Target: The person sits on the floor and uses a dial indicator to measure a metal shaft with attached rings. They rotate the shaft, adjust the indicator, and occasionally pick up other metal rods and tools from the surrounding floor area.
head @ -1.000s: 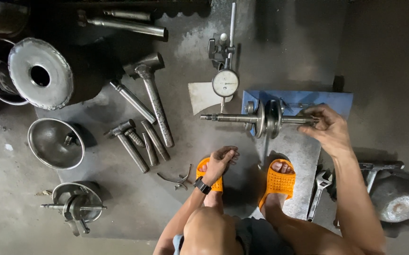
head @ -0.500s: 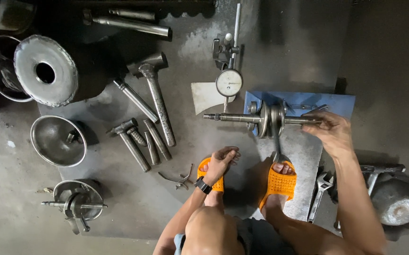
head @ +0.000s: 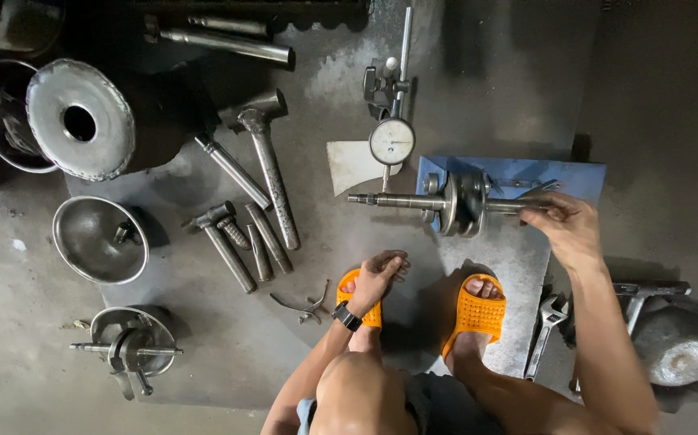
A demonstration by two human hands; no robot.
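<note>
Head view: right hand [head: 571,229] gripping crankshaft [head: 454,203] end over blue stand [head: 526,176]; left hand [head: 377,276] loose, open on orange sandal [head: 361,310].

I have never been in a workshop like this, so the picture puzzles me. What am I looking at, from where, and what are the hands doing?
The camera sits on a crouching person's head and looks down at a grey metal floor plate. The right hand has its grip on one end of a crankshaft, a shaft with two discs, resting on a blue stand. A dial gauge stands behind it. The left hand rests on an orange sandal, holding nothing. Hammers, a spanner and a metal bowl lie around.
</note>
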